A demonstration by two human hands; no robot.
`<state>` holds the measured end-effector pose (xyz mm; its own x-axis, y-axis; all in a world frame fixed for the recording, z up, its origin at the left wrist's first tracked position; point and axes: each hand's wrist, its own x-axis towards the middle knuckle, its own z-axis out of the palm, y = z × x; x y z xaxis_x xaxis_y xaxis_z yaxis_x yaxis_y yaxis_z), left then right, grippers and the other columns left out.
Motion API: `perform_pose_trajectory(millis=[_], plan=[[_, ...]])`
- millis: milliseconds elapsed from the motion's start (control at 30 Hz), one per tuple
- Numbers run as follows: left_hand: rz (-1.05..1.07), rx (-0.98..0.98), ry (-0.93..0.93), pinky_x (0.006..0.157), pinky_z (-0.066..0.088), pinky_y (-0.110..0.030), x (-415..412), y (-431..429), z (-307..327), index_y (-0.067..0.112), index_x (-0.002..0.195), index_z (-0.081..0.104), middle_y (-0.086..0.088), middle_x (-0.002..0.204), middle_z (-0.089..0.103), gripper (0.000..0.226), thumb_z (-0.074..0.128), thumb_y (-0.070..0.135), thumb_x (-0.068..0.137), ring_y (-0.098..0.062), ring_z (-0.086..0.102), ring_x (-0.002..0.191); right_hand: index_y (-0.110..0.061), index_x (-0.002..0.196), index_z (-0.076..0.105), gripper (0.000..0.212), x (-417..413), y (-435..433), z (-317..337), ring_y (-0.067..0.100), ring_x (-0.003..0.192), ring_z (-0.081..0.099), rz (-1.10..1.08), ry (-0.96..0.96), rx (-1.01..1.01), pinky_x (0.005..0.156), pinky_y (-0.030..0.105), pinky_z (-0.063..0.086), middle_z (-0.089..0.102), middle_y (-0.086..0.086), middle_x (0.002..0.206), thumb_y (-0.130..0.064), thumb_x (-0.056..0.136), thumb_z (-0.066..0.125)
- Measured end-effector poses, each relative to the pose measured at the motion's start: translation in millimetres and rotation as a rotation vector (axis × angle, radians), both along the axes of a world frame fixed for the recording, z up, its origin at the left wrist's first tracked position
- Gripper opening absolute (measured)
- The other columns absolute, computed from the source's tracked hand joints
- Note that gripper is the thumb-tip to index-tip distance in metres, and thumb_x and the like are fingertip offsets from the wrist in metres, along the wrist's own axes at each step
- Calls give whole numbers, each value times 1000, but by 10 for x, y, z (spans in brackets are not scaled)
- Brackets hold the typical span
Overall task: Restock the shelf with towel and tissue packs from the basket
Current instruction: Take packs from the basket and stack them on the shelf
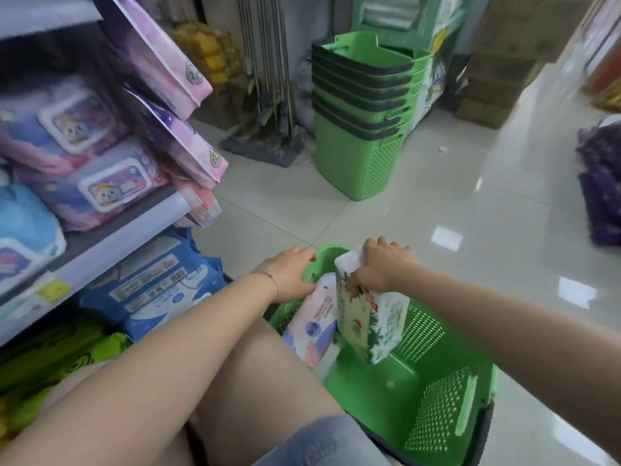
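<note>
Head view, lower centre: green basket (447,405) on floor.

Item 1: floral tissue pack (369,324), upright, raised partly above basket. Right hand (383,267) clamped on top end, fingers (351,286) curled over front face.

Item 2: pink pack (312,327), leaning inside basket, just beside item 1. Left hand (292,274) at its top end and basket rim; grasp or mere touch, cannot tell.

Handling, judged: light, soft, squashy; film wrap slippery; not fragile. Best hold: across narrow top end, moderate squeeze.

Destination: shelf (134,227), left of frame, already crowded.
</note>
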<state>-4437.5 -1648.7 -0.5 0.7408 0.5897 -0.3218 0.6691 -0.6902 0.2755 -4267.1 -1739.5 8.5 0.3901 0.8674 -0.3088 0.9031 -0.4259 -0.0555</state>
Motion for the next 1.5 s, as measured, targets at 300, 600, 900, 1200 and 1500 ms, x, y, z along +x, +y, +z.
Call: perform_pose_trajectory(millis=[300, 600, 900, 1200, 1500], plan=[[106, -39, -85, 103, 40, -41, -472, 33, 416, 19, 141, 27, -2, 143, 37, 95, 79, 49, 68, -20, 41, 129, -11, 123, 47, 79, -395, 243, 946, 30, 103, 51, 82, -14, 262, 86, 40, 44, 50, 9, 114, -65, 68, 64], [394, 144, -204, 94, 47, -44, -1107, 105, 814, 29, 137, 23, 3, 133, 46, 124, 78, 74, 36, -23, 51, 120, -15, 115, 50, 83, -913, 544, 1744, 28, 100, 54, 11, 335, 522, 86, 45, 50, 50, 5, 113, -60, 50, 75], [493, 251, -580, 100, 43, -41, -1682, 177, 1320, 34, 141, 19, 4, 138, 39, 121, 87, 56, 42, -18, 43, 125, -16, 93, 62, 59, -1268, 646, 2313, 20, 72, 70, 80, 705, 676, 72, 39, 59, 72, -1, 84, -51, 47, 78], [542, 621, -683, 93, 44, -38, -2119, 153, 1830, 29, 128, 32, 7, 113, 33, 104, 80, 56, 40, -16, 43, 107, -19, 81, 61, 17, -1465, 627, 2686, 31, 79, 71, 308, 973, 817, 79, 49, 57, 73, 11, 85, -11, 74, 75], [807, 568, -1052, 82, 26, -10, -1986, 3, 1947, 17, 123, 33, 2, 115, 29, 94, 88, 33, 50, -3, 28, 98, -16, 127, 44, 64, -1739, 661, 2830, 15, 107, 47, 268, 664, 1188, 86, 31, 42, 42, -1, 123, -43, 76, 72]])
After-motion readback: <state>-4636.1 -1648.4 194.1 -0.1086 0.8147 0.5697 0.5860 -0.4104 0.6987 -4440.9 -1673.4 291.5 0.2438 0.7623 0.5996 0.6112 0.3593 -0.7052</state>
